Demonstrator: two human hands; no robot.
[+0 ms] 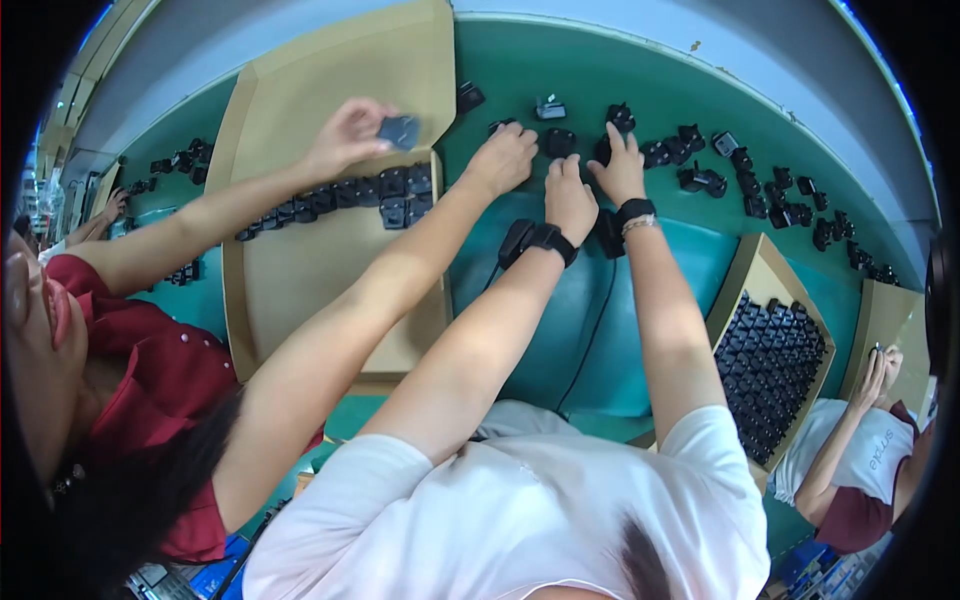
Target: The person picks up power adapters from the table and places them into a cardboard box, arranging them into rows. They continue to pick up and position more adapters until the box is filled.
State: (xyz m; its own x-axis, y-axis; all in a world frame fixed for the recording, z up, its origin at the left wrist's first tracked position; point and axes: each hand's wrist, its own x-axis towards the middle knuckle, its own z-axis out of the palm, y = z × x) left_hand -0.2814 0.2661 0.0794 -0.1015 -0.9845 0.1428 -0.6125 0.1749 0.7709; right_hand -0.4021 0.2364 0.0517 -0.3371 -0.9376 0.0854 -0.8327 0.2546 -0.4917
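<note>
My left hand [571, 205] reaches over the green table, its fingers stretched toward a black power adapter [560, 142] just beyond their tips. Whether they touch it I cannot tell. To the right, my right hand [622, 175] has thumb and fingers around another black adapter [603, 151], which they partly hide. A black adapter with prongs up [621, 117] stands just past these fingertips. Both my wrists wear black straps; a black box-shaped unit [516, 242] sits by the left one and another [609, 232] by the right, with thin cords.
At left, a co-worker in red holds a dark adapter [398, 131] above an open cardboard box [300, 290] with adapter rows; the other hand [505, 157] is beside mine. Loose adapters [703, 180] trail rightward. A packed box [832, 352] and another person's hands [880, 372] are at right.
</note>
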